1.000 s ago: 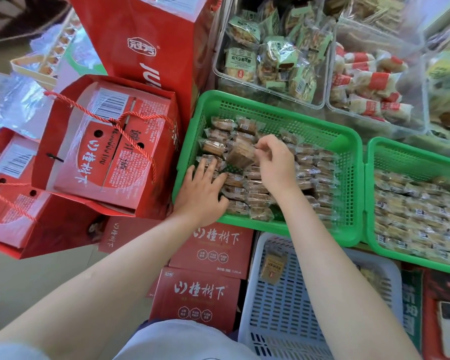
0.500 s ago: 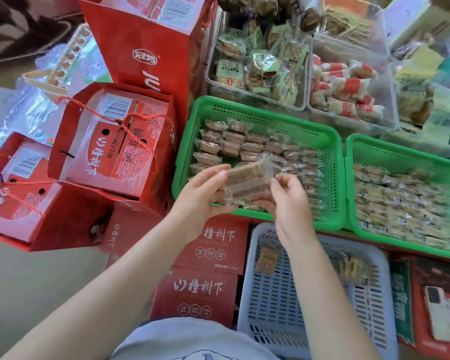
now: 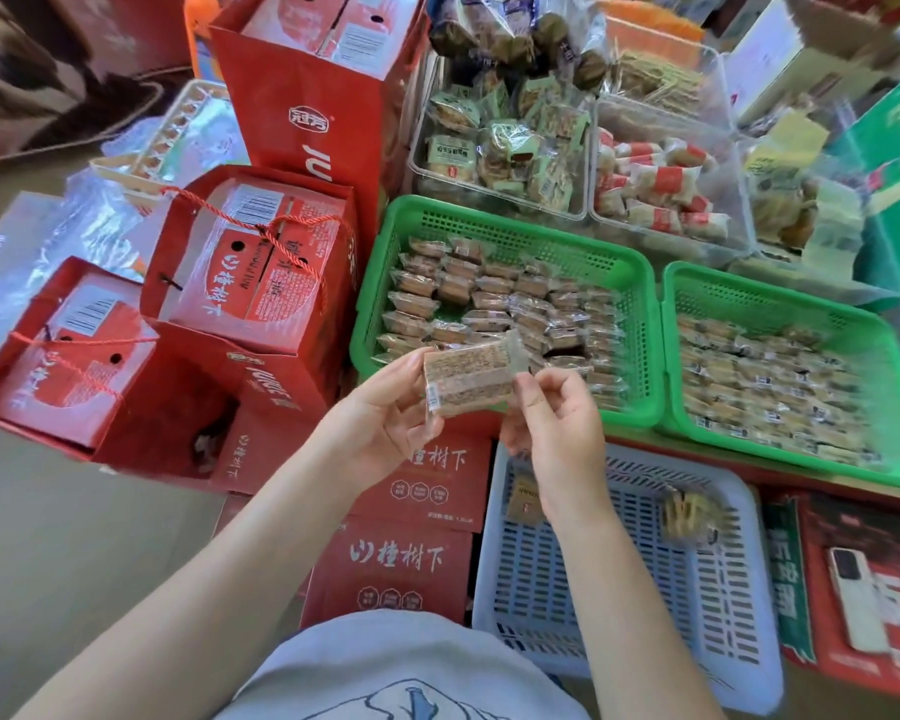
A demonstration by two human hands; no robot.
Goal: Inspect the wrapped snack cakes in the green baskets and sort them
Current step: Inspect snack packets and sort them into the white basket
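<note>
Fingers of both hands, left hand (image 3: 380,418) and right hand (image 3: 554,423), seemingly pinch one wrapped cake (image 3: 468,379) above the green basket (image 3: 640,304).

red bag (image 3: 307,122): 冠芳 logo, "JU…" | flat red boxes (image 3: 393,561): 山楂树下 | other print unreadable

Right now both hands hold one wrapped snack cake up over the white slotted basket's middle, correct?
Not quite. In the head view the left hand and right hand hold the wrapped snack cake over the left green basket's near edge, not the white slotted basket.
</note>
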